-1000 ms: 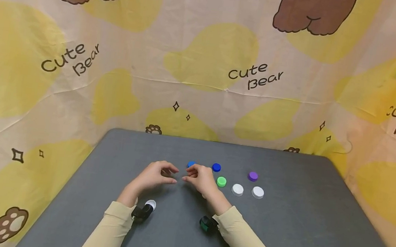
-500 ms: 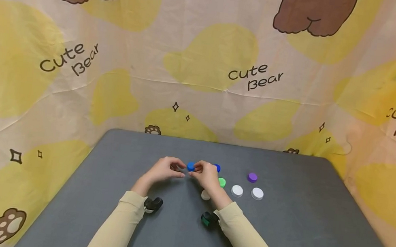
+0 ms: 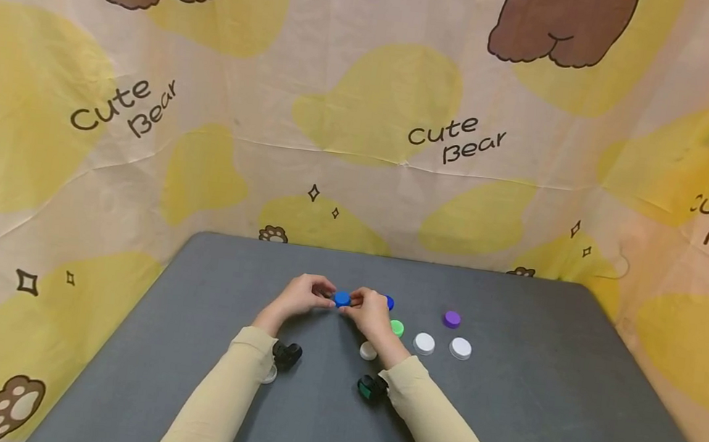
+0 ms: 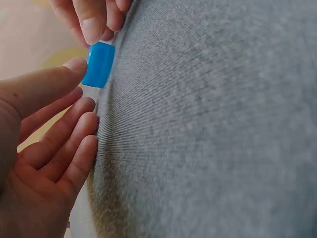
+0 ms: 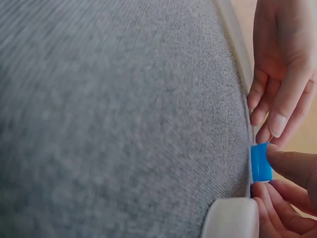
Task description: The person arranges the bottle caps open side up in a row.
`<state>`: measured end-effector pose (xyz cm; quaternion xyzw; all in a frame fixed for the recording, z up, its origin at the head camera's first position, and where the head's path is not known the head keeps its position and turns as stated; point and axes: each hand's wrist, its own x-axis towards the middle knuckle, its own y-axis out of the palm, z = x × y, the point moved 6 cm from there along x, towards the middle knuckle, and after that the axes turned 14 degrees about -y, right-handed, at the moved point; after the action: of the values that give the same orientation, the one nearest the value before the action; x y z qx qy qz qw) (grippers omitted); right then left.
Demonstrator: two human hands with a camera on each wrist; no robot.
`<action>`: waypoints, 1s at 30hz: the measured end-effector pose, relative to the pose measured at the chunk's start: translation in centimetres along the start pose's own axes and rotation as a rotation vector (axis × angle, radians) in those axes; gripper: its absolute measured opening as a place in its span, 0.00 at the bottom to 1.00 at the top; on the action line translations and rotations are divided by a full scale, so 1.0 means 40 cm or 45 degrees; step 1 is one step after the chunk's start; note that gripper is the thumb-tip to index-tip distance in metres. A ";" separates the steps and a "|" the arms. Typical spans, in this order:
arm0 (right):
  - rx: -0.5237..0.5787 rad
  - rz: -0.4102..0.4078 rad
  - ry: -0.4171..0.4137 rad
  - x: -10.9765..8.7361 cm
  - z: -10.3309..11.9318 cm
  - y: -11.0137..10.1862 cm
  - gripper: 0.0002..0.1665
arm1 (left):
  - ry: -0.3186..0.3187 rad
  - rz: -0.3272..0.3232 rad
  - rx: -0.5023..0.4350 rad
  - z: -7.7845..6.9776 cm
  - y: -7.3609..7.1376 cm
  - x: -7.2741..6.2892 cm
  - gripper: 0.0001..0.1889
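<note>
A blue bottle cap (image 3: 342, 299) lies on the grey table between both hands. My left hand (image 3: 305, 297) is at its left, thumb apart from the loosely bent fingers. In the left wrist view, the left thumb (image 4: 69, 72) overlaps one edge of the blue cap (image 4: 99, 64). At the right side of the cap is my right hand (image 3: 370, 312), its fingertips reaching that edge. The right wrist view has the right thumb (image 5: 287, 161) over a corner of the blue cap (image 5: 261, 162), fingers just below it. Whether either hand bears on the cap is unclear.
A dark blue cap (image 3: 389, 303) and a green cap (image 3: 397, 329) are partly behind the right hand. A small white cap (image 3: 368, 352) sits beside the right wrist. Farther right are two white caps (image 3: 424, 343) and a purple cap (image 3: 452, 320). Another white cap (image 3: 270, 375) shows beside the left sleeve.
My left hand has moved forward and right, up to the blue cap. My right hand has shifted slightly right, uncovering that cap. The caps have stayed in place.
</note>
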<state>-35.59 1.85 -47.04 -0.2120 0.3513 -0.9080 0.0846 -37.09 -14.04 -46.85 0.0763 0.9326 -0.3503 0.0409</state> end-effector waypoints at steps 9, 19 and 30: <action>-0.039 -0.023 0.044 0.002 -0.001 0.006 0.18 | -0.014 0.006 0.025 0.002 0.019 0.018 0.13; -0.100 -0.039 0.074 0.009 -0.006 0.012 0.15 | -0.041 -0.017 0.062 -0.001 0.026 0.026 0.10; -0.103 -0.032 0.082 0.009 -0.002 0.013 0.14 | -0.067 -0.030 0.039 -0.003 0.027 0.018 0.08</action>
<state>-35.96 1.41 -47.33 -0.1904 0.3876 -0.9004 0.0535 -37.63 -13.06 -47.56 0.0567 0.9266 -0.3668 0.0600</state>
